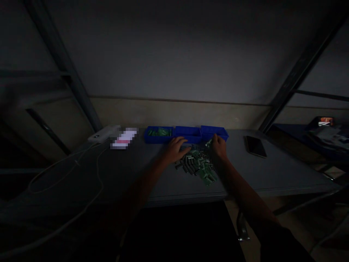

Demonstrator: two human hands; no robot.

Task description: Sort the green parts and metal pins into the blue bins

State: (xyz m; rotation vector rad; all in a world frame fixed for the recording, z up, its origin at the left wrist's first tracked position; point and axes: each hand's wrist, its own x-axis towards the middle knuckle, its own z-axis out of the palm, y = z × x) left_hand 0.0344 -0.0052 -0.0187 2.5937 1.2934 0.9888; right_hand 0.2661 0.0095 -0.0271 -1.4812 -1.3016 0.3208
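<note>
A heap of small grey-green cylinder parts [197, 164] lies on a grey table [272, 171] in dim light. My left hand [176, 148] rests at the heap's left edge, palm down, its fingers spread toward the parts. My right hand [218, 146] is at the heap's far right, fingers curled together around a small green piece that I cannot make out well. Just behind both hands stand three blue bins in a row: the left bin [158, 134] holds green parts, the middle bin [188, 133] and the right bin [215, 131] look dark inside.
A dark phone [255, 146] lies to the right on the table. At the back left sit a white power bank [103, 134] with a cable [89, 182] looping across the table, and a blurred box [124, 138]. Metal frame posts stand at both sides.
</note>
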